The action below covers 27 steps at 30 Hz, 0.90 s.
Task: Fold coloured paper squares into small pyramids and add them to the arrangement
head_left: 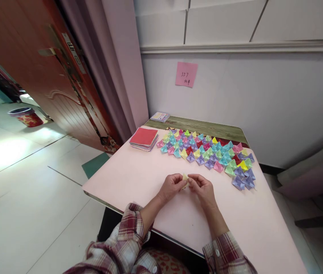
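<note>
Between the fingertips of both hands is a small pale yellow folded paper piece (184,177), held just over the pink tabletop (138,171). My left hand (172,186) pinches its left side with thumb and forefinger. From the right, my right hand (203,187) grips the same piece in a pinch. Fingers cover much of the paper, so its full shape is hidden. Beyond the hands lie rows of folded paper pieces (190,157) in purple, blue, green, pink, yellow and red. Left of these rests a stack of square paper sheets (144,137), red on top.
A small printed packet (160,117) lies at the table's back left corner, on a green wood-patterned strip (207,125). A pink note (186,74) is stuck to the wall behind. To the left are a brown door (36,49), a curtain and a bin (26,116).
</note>
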{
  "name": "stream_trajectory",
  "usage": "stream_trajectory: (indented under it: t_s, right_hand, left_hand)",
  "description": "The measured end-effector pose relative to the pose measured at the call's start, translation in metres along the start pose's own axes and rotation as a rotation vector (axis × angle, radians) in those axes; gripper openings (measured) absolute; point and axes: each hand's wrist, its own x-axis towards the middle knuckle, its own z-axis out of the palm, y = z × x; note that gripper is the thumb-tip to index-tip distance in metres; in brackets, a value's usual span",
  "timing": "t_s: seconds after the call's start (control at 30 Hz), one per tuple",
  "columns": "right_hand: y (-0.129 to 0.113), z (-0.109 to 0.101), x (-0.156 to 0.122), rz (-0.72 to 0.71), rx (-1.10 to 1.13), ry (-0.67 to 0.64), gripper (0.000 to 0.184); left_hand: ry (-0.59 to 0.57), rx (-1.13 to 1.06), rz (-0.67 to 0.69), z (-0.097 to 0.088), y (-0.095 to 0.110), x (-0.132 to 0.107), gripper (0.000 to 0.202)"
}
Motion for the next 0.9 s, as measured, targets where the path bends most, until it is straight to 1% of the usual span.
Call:
stream_trajectory:
  t_s: [0.07,0.13,0.2,0.3,0.37,0.53,0.67,0.8,0.9]
  right_hand:
    - [-0.0002,0.0005,-0.0003,0.0,-0.038,-0.048,0.035]
    - [0.0,0.0009,-0.0007,0.0,-0.046,-0.049,0.035]
    - [0.0009,0.0009,-0.0007,0.004,-0.028,-0.014,0.036]
    - [0.0029,0.0005,0.0,0.011,0.007,0.051,0.038]
    - [0.0037,0.0003,0.0004,0.015,0.015,0.066,0.038]
    - [0.0018,0.0003,-0.0002,-0.004,0.031,0.041,0.039]
    - [0.0015,0.0001,0.0009,0.007,0.084,0.006,0.04]
    - [0.003,0.0001,0.0028,0.014,0.1,0.011,0.038]
    - [0.0029,0.0009,0.003,0.017,0.128,0.021,0.036]
  left_hand:
    - [-0.021,0.035,0.021,0.0002,0.0012,-0.0013,0.035]
    - [-0.009,0.068,0.026,0.0005,0.0017,-0.0022,0.035]
    - [-0.001,0.093,0.008,0.0009,0.0014,-0.0027,0.035]
    - [-0.033,0.14,-0.021,0.0015,0.0008,-0.003,0.036]
    - [-0.034,0.178,-0.015,0.0025,0.0009,-0.0033,0.034]
    - [0.069,0.3,0.062,0.0063,0.0028,-0.0044,0.031]
    - [0.105,0.359,0.106,0.008,0.0016,-0.0049,0.029]
    - [0.105,0.319,0.111,0.0091,-0.0015,-0.0051,0.027]
    - [0.165,0.241,0.15,0.0096,0.0,-0.0053,0.02]
